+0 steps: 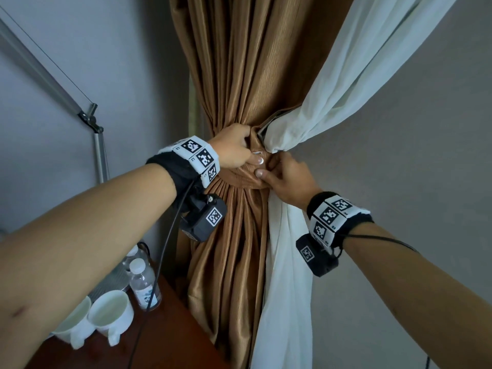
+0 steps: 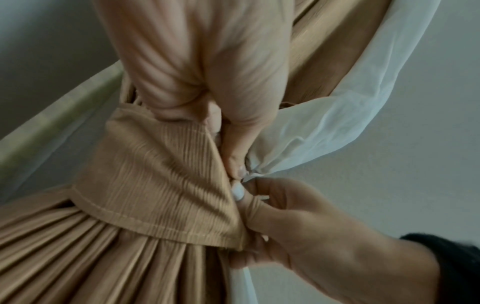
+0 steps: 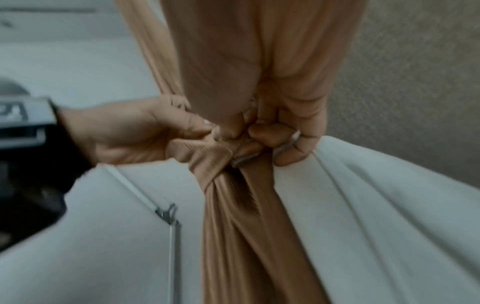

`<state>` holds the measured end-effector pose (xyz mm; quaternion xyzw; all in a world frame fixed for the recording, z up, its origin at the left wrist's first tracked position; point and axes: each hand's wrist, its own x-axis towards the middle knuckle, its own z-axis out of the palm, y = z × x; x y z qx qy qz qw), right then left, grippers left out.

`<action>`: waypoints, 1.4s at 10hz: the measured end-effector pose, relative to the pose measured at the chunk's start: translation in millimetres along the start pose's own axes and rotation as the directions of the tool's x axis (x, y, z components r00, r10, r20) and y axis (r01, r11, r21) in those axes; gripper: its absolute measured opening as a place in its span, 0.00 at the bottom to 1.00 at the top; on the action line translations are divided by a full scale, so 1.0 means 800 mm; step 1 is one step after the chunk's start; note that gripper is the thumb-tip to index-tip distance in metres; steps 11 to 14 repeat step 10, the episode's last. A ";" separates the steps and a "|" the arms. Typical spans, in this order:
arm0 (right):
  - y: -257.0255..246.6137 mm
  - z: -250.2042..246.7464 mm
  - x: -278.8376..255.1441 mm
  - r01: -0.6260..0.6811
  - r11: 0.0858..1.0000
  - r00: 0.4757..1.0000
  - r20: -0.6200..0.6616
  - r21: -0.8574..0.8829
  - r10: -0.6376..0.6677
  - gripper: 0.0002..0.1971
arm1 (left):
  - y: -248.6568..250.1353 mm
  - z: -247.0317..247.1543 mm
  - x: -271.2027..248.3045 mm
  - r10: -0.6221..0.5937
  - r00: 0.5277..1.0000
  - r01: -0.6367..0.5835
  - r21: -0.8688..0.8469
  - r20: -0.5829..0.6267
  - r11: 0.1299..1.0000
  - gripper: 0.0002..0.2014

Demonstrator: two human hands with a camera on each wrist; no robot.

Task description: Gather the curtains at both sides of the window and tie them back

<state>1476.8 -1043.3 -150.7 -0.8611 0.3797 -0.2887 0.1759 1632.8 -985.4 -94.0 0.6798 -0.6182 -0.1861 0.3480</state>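
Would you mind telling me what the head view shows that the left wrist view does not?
Only the head view shows two white cups, a water bottle and a lamp arm. Only the left wrist view shows the stitched hem of the tie-back band up close. Both show the left hand and right hand pinching that band around the brown curtain, beside the white sheer.

Both forearms bare, no sleeves. Left wrist: black fabric cuff (image 1: 173, 166) under a white band of black square-code tags (image 1: 197, 155); black camera box (image 1: 203, 221) below, one code tag on its face, thin black cable (image 1: 162, 251) trailing down. Right wrist: matching tag band (image 1: 332, 217), black camera box (image 1: 315, 255), thin cable (image 1: 383, 239). White-painted nails on left hand (image 1: 234, 150).
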 end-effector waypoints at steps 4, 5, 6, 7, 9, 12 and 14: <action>0.000 0.000 -0.001 -0.029 0.979 0.995 0.090 -0.203 0.048 0.30 | 0.027 0.020 -0.012 0.093 0.991 -0.068 0.244 -0.092 0.967 0.19; 0.002 0.001 -0.014 -0.119 0.976 0.988 0.078 -0.185 0.135 0.31 | 0.034 0.024 -0.023 0.159 0.980 -0.121 0.278 -0.116 0.953 0.21; -0.001 -0.011 -0.031 -0.119 0.960 0.986 0.085 -0.253 0.144 0.26 | 0.054 0.018 -0.042 0.252 0.951 -0.171 0.373 -0.178 0.912 0.20; -0.019 -0.041 -0.050 -0.165 0.956 0.984 0.020 -0.244 0.175 0.11 | 0.083 0.001 -0.059 0.322 0.921 -0.228 0.368 -0.218 0.902 0.18; -0.072 -0.088 -0.094 -0.152 0.977 0.976 -0.176 -0.148 0.125 0.15 | 0.115 -0.001 -0.086 0.280 0.942 -0.273 0.062 -0.183 0.960 0.15; -0.082 -0.093 -0.116 -0.139 0.983 0.975 -0.188 -0.117 0.116 0.19 | 0.128 0.009 -0.102 0.207 0.963 -0.226 -0.101 -0.174 0.969 0.14; -0.082 -0.093 -0.116 -0.139 0.983 0.975 -0.188 -0.117 0.116 0.19 | 0.128 0.009 -0.102 0.207 0.963 -0.226 -0.101 -0.174 0.969 0.14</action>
